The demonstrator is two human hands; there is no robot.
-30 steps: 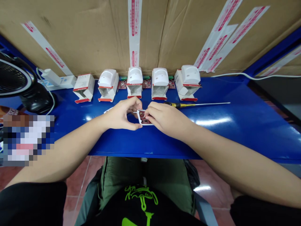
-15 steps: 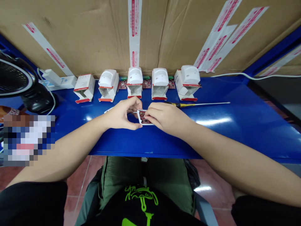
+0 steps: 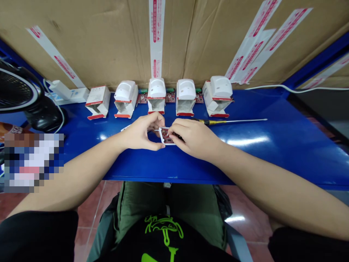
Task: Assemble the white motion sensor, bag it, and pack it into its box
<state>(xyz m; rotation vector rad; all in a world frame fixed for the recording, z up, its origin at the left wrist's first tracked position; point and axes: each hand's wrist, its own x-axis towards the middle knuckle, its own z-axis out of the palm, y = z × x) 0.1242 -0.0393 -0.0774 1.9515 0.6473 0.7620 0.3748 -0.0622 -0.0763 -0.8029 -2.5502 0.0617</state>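
Observation:
A small white plastic housing [image 3: 160,135] with a red circuit board [image 3: 165,138] inside is held just above the blue table. My left hand [image 3: 140,133] grips its left end, the thumb at the lower corner and the fingers curled behind the upper one. Over the right part of the board, my right hand [image 3: 195,138] has thumb and forefinger pinched together; what lies between those fingertips cannot be made out. A thin metal tip or pin pokes out between the left fingers and the housing. Behind my left wrist, the edge of a white piece [image 3: 125,128] shows on the table.
Along the back stand several small white-and-red boxes [image 3: 97,102], most topped by a white sensor cover [image 3: 186,88]. Red circuit boards [image 3: 170,97] lie between them. A yellow-handled screwdriver [image 3: 234,120] lies behind my right hand. At left are a black fan [image 3: 40,112] and a power strip [image 3: 76,95].
The right hand's fingers have shifted slightly over the board, uncovering a little more of its right part. My left hand and the housing stay in place.

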